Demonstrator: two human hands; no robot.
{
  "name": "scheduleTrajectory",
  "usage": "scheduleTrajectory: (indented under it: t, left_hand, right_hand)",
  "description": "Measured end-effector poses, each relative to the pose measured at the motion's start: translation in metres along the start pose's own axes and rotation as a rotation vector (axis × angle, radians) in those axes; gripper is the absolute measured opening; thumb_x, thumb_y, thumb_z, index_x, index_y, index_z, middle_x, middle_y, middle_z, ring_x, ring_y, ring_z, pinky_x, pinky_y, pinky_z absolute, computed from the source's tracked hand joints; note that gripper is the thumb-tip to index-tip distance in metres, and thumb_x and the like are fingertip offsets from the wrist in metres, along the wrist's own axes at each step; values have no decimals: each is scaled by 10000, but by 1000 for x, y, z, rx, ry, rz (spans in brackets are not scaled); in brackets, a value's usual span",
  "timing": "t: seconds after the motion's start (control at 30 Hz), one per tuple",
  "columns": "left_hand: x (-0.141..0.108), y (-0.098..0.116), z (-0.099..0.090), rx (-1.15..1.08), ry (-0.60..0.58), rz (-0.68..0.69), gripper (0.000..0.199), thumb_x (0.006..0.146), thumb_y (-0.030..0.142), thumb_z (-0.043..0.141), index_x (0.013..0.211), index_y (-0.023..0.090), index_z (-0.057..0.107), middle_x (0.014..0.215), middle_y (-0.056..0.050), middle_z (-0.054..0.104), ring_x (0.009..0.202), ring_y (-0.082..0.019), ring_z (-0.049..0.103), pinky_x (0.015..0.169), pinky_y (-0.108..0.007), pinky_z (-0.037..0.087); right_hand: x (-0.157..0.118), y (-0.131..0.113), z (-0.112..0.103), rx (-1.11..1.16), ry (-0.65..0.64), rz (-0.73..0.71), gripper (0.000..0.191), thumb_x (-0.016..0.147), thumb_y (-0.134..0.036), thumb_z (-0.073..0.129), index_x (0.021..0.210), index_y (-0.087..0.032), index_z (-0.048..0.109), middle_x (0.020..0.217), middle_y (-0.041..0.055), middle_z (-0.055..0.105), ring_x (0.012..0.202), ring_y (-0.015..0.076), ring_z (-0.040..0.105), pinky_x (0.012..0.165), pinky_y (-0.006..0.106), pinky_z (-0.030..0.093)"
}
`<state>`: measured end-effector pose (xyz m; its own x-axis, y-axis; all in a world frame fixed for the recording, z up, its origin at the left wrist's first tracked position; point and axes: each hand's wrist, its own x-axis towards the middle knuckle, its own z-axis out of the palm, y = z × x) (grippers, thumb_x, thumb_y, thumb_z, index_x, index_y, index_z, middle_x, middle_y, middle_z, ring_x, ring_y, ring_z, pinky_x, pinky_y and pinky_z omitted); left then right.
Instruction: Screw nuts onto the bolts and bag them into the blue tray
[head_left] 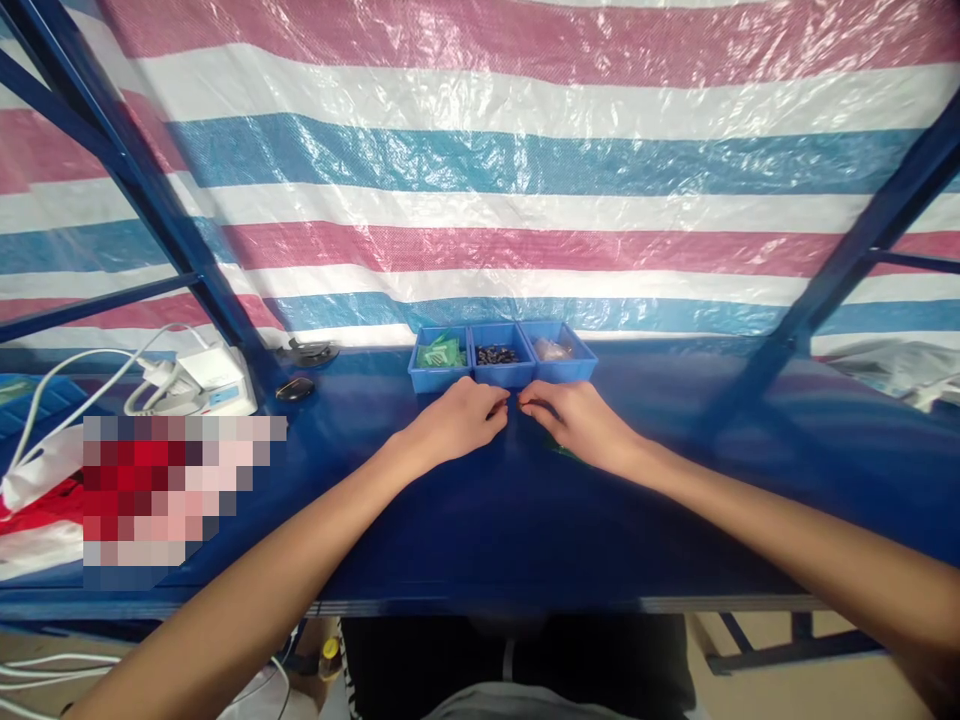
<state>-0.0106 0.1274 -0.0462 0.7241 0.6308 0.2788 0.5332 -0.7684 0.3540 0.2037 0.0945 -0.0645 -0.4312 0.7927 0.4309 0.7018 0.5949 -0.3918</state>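
Note:
Both hands are over the blue table (pixel 480 530), close together in front of three blue bins. My left hand (pixel 469 418) has its fingers pinched together; anything between them is too small to name. My right hand (pixel 571 418) is also pinched, with a tiny item at its fingertips that I cannot make out. Green packets (pixel 442 352) lie in the left bin (pixel 439 380). Small dark parts (pixel 497 355) fill part of the middle bin (pixel 504 376). The right bin (pixel 583 366) holds a clear plastic bag (pixel 553 349). Something green (pixel 568 453) shows partly under my right hand.
A white power strip (pixel 225 380) with cables stands at the left, near a black oval object (pixel 295 389). Red and white items (pixel 37 508) lie at the left edge. Blue frame posts flank a striped sheet (pixel 517 200); clear plastic (pixel 892 368) lies far right.

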Motion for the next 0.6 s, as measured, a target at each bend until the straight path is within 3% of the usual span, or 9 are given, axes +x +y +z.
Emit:
scheduleTrajectory:
  t: [0.13,0.33,0.6]
  left_hand:
    - [1,4,-2,81,40,9,289,942,221,517,704,171,673,524,17,529,489,-115,498,535,-284,310]
    - [1,0,-3,138,90,134,163,955,232,586,1047,180,709,906,-43,722,838,-195,685,723,-301,466]
    - [-1,1,0,236,164,97,110,997,297,579,1018,208,640,919,0,685,801,-160,643,598,-270,345]
  right_hand:
    - [1,-1,0,3,34,-69,185,1002,-184,497,953,-169,676,1008,94,737,838,222,697,742,319,491]
    - [0,-2,2,75,48,-41,174,1013,-197,476,962,-182,642,993,87,745,845,220,714,735,308,499]
    - [0,-9,2,146,138,21,174,1004,-229,510,1015,-185,679,918,44,753,758,180,699,712,287,500]
